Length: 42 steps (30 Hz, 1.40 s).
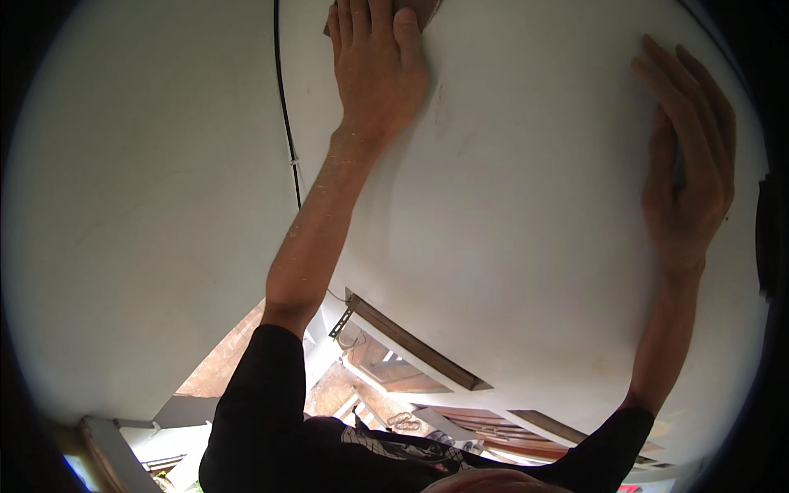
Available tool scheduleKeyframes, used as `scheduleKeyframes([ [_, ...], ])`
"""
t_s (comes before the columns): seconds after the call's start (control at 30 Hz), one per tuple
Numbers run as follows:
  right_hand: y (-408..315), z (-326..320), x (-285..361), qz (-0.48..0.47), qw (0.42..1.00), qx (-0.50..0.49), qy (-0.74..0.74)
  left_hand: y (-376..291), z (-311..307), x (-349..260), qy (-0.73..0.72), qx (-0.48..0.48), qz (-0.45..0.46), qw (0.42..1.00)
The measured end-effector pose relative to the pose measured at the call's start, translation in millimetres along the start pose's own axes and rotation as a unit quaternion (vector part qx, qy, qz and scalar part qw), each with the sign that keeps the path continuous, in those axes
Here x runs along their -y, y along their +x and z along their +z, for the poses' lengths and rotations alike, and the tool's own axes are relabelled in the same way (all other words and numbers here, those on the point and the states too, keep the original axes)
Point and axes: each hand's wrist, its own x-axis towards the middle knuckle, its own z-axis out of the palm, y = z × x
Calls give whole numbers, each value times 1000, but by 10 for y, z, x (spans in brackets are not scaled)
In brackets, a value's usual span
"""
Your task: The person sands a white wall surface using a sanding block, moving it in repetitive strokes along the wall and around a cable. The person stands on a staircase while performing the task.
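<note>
My left hand reaches up to the top edge of the view. Its fingers lie flat over a brown sheet that looks like sandpaper, pressed against the white painted surface. Part of the sheet is covered by the fingers or cut off by the edge of the picture. Fine pale specks dot the left forearm. On the far right, my right hand is raised by the same surface with nothing in it, fingers slightly spread. Whether its palm touches the surface cannot be told. A faint dark mark shows beside the left hand.
A black cable, held by a clip, runs down left of the left arm. Below are a brown frame piece, a perforated metal strip and long brown pieces. A dark object stands at the right rim.
</note>
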Motion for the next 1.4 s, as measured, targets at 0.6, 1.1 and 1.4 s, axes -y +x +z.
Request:
scheduleKeyframes([
  [0.6,-8,-87,-117,-23,999,23,15,-1777,-99,106,-34,81,-128,988],
  [1.1,102,-204,-70,-40,996,43,-66,-898,-46,209,-56,20,-161,985],
  [1.4,978,-92,465,-117,992,37,14,-1842,-107,287,-41,56,-178,981],
])
